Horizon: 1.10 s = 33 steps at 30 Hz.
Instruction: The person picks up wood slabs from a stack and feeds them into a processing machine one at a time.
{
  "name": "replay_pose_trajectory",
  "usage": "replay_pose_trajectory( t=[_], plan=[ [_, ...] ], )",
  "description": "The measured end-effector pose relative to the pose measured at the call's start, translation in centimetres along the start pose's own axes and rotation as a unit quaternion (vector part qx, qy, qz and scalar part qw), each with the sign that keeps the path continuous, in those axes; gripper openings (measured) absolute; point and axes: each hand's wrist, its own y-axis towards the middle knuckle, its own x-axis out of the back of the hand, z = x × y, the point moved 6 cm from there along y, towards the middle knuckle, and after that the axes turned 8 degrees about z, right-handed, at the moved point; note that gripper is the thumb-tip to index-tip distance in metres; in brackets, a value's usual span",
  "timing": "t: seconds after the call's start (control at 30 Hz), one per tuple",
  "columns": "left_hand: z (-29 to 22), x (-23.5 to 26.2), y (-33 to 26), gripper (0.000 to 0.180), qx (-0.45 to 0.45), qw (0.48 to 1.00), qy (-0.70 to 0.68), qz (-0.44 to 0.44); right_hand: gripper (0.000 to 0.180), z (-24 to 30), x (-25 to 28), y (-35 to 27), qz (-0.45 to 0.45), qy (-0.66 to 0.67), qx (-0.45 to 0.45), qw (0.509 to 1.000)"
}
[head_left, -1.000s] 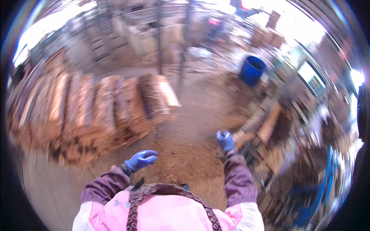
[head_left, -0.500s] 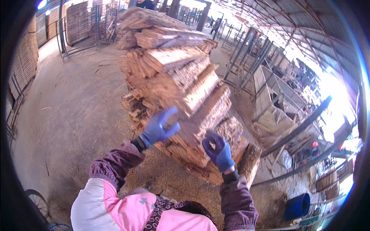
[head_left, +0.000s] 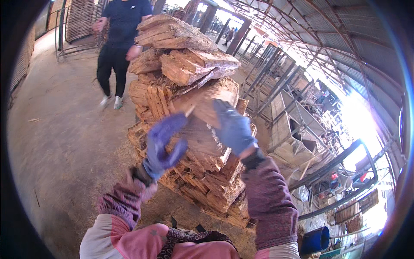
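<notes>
Just ahead and left of my right hand (head_left: 234,128), a wooden slab (head_left: 206,113) lies at its fingertips; blur hides whether I grip it. My left hand (head_left: 165,141), thumb and fingers parted, seemingly empty, has it ahead-right, slightly farther off.

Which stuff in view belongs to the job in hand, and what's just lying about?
In the job:
- stack of rough wood slabs
- right hand, gloved, at the slabs; grip blurred
- left hand, gloved, open by the stack; contact unclear

Just about:
- blue barrel, lower right
- large pale bin, right of the stack
</notes>
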Motion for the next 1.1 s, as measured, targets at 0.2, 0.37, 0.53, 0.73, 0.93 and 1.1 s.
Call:
replay_pose_trajectory(
  t=[0.2, 0.37, 0.53, 0.73, 0.93, 1.1],
  plan=[
    [3.8, -16.1, -6.7, 0.082, 0.351, 0.564, -0.729, 0.166, 0.066, 0.7, 6.4, -16.6, -0.086, 0.146, 0.039, 0.985],
    [7.0, -27.8, -8.7, 0.082, 0.188, 0.337, -0.906, 0.176, 0.063, 9.7, 2.1, -33.8, -0.089, 0.360, -0.131, 0.919],
    [-6.0, -38.9, -20.5, 0.062, 0.447, 0.278, -0.811, 0.255, 0.069, 14.9, -6.8, -51.6, -0.134, 0.749, -0.425, 0.490],
    [-18.7, -46.1, -32.6, 0.057, 0.529, 0.158, -0.716, 0.427, 0.064, 21.7, -15.7, -59.1, -0.305, 0.749, -0.490, 0.325],
    [-28.4, -52.5, -43.3, 0.052, 0.445, 0.251, -0.605, 0.611, 0.049, 27.5, -8.8, -71.6, -0.357, 0.539, -0.714, 0.270],
    [-38.2, -48.6, -41.8, 0.060, 0.357, 0.188, -0.568, 0.717, 0.047, 29.9, -4.1, -82.2, -0.537, 0.369, -0.727, 0.217]
  ],
)
